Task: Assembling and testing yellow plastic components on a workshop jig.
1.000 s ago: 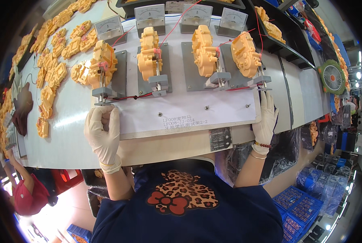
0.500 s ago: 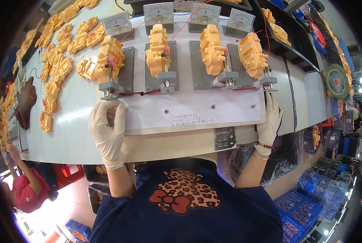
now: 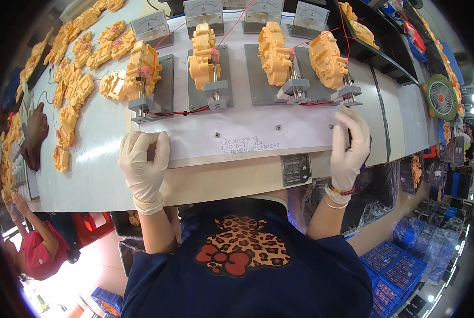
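Note:
My left hand (image 3: 145,167), in a white glove, is closed at the left front of a flat test board (image 3: 189,151); its curled fingertips hide whatever lies beneath them. My right hand (image 3: 350,151), also gloved, has loosely bent fingers with the thumb apart, beside the rightmost toggle switch (image 3: 331,126). Two more switches, a middle-left one (image 3: 217,135) and a middle-right one (image 3: 278,127), stand untouched. Beyond them, yellow plastic gearboxes sit on grey clamp stands: far left (image 3: 143,69), middle left (image 3: 202,58), middle right (image 3: 275,55) and far right (image 3: 328,61).
Dial meters stand behind the stands, one of them a white-faced meter (image 3: 203,13). Many loose yellow gearboxes (image 3: 67,124) cover the table's left side. A black tray (image 3: 390,58) and a green fan (image 3: 440,98) are at the right. Another person (image 3: 41,244) works at far left.
My right hand has drawn back from the far-right clamp and bent its fingers beside the switch. My left hand stays closed, slightly apart from the left clamp. The view has shifted slightly.

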Motion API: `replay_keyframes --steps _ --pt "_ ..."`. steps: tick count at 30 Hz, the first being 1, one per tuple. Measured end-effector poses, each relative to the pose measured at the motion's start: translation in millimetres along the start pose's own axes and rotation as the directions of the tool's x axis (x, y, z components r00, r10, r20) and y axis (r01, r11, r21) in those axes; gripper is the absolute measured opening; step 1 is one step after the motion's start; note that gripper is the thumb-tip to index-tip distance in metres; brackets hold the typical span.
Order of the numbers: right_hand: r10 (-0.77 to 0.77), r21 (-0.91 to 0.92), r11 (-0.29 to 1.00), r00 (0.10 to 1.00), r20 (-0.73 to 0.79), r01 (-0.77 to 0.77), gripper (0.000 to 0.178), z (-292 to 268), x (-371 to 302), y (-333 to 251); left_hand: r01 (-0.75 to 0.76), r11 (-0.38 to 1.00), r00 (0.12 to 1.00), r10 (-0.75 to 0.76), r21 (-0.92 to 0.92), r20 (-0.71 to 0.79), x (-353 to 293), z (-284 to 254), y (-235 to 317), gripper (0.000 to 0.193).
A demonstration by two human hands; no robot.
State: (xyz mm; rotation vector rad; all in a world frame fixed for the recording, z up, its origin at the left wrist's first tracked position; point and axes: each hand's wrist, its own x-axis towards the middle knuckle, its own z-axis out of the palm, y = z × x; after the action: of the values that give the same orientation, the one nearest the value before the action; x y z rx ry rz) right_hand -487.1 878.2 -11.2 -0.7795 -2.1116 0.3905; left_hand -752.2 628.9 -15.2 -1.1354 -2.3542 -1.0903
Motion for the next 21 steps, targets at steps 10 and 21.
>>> replay_keyframes --steps 10,21 --pt "-0.085 -0.006 0.996 0.993 -0.081 0.085 0.017 21 -10 16 -0.063 0.997 0.997 0.065 0.035 -0.047 2 1 14 0.014" --pt "-0.197 0.079 0.979 0.973 0.118 0.189 0.031 42 0 -56 -0.17 0.985 0.965 0.173 -0.031 0.196 4 39 59 0.013"
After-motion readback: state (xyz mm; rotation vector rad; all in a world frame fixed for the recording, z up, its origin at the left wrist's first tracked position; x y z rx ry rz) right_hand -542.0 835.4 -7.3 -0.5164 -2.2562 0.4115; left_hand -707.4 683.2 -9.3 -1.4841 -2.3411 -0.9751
